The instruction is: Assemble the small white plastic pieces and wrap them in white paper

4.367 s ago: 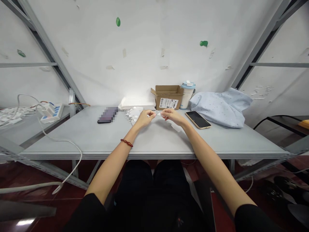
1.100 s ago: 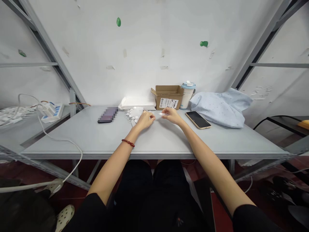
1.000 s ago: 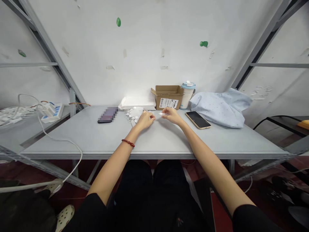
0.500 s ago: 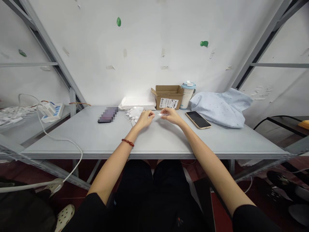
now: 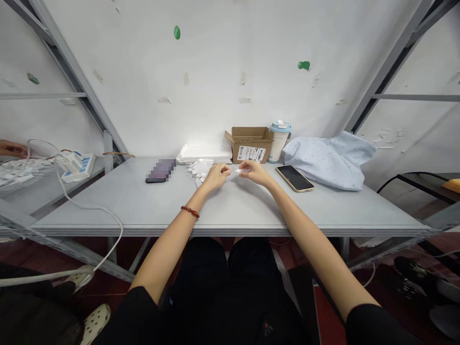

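Observation:
Over the middle of the table, my left hand (image 5: pixel 216 176) and my right hand (image 5: pixel 254 173) are held a short gap apart, both pinching. The right fingertips grip a small white piece (image 5: pixel 243 170); its exact kind is too small to tell. From it a thin white string (image 5: pixel 233 168) runs across the gap to my left fingertips, which are closed on it. Just behind and left of my left hand lies a tangled pile of white tags with thin strings (image 5: pixel 200 167), partly hidden by that hand.
Behind stand a stack of white sheets (image 5: pixel 204 153), an open cardboard box (image 5: pixel 251 143) and a lidded cup (image 5: pixel 279 142). A phone (image 5: pixel 295 178) and pale blue cloth (image 5: pixel 328 160) lie right. A blurred dark phone-like object (image 5: pixel 160 171), power strip (image 5: pixel 79 167) and another person's hand (image 5: pixel 13 148) are left.
Another person's hand has come into view at the far left edge. My own hands have hardly moved.

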Demonstrator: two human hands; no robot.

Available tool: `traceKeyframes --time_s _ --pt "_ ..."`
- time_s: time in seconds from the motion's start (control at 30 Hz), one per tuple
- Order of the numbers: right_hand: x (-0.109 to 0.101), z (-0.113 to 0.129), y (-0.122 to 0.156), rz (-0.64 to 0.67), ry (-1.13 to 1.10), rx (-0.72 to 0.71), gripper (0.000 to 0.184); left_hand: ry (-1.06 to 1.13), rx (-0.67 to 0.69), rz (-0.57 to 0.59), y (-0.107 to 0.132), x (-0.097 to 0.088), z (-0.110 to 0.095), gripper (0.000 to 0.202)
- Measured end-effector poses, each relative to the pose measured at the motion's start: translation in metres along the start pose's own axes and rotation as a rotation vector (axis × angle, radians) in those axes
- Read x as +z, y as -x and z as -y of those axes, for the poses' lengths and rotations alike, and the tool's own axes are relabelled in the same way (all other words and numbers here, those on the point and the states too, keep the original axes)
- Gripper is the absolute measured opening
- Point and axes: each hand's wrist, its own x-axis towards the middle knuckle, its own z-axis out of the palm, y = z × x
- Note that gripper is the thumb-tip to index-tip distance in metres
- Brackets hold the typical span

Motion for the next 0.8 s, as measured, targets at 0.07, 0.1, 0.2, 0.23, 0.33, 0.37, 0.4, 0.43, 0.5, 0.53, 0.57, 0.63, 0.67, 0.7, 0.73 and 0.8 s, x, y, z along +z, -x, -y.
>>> traceKeyframes --time_s 0.07,0.1,0.2,0.23,0.33,0.37,0.4,0.43,0.5,0.53,0.57,0.63,0.67,0.7,0.73,0.8 --pt "-0.0003 0.0008 0.0001 0.000 -0.003 0.003 0.020 0.009 0.000 0.001 -0.0001 0.0003 0.0003 0.009" --pt "-0.0004 0.0012 0.0001 0.002 -0.004 0.003 0.021 0.014 -0.001 0.000 -0.0002 0.0005 0.0005 0.009" --pt "-0.0002 0.0023 0.0004 0.005 -0.005 0.002 0.021 0.023 -0.003 -0.006 -0.0003 0.0010 0.0009 0.009" --pt "-0.0001 0.0026 0.0005 0.005 -0.004 0.004 0.021 0.024 -0.003 -0.008 -0.0004 0.0012 0.0010 0.008" --pt "-0.0002 0.0028 0.0007 0.004 0.001 0.005 0.021 0.023 -0.004 -0.006 -0.0008 0.0013 0.0016 0.008" --pt "-0.0002 0.0026 0.0008 0.006 0.001 0.003 0.021 0.022 -0.005 -0.005 -0.0010 0.0013 0.0017 0.008" --pt "-0.0003 0.0023 0.0008 0.007 0.000 0.000 0.020 0.021 -0.005 -0.004 -0.0011 0.0013 0.0019 0.008" --pt "-0.0004 0.0019 0.0008 0.008 -0.002 -0.002 0.020 0.020 -0.004 -0.004 -0.0011 0.0012 0.0019 0.009" --pt "-0.0004 0.0009 0.0007 0.005 -0.006 -0.004 0.020 0.019 -0.003 -0.004 -0.0011 0.0011 0.0018 0.009" --pt "-0.0003 0.0004 0.0006 0.003 -0.009 -0.004 0.020 0.018 -0.003 -0.004 -0.0010 0.0010 0.0016 0.009" --pt "-0.0002 -0.0001 0.0004 0.002 -0.013 -0.005 0.020 0.018 -0.004 -0.004 -0.0009 0.0009 0.0014 0.009" --pt "0.0000 -0.0006 0.0002 0.001 -0.021 -0.005 0.021 0.017 -0.006 -0.003 -0.0007 0.0008 0.0011 0.009" --pt "0.0000 -0.0005 0.0001 0.002 -0.024 -0.005 0.021 0.016 -0.007 -0.003 -0.0006 0.0007 0.0009 0.009" --pt "0.0000 -0.0003 0.0001 0.003 -0.025 -0.006 0.021 0.015 -0.008 -0.003 -0.0006 0.0007 0.0009 0.009" --pt "-0.0001 0.0000 0.0001 0.004 -0.023 -0.008 0.020 0.014 -0.009 -0.003 -0.0006 0.0008 0.0009 0.009" --pt "-0.0003 0.0008 0.0003 0.004 -0.014 -0.014 0.020 0.010 -0.009 -0.001 -0.0008 0.0008 0.0010 0.009"
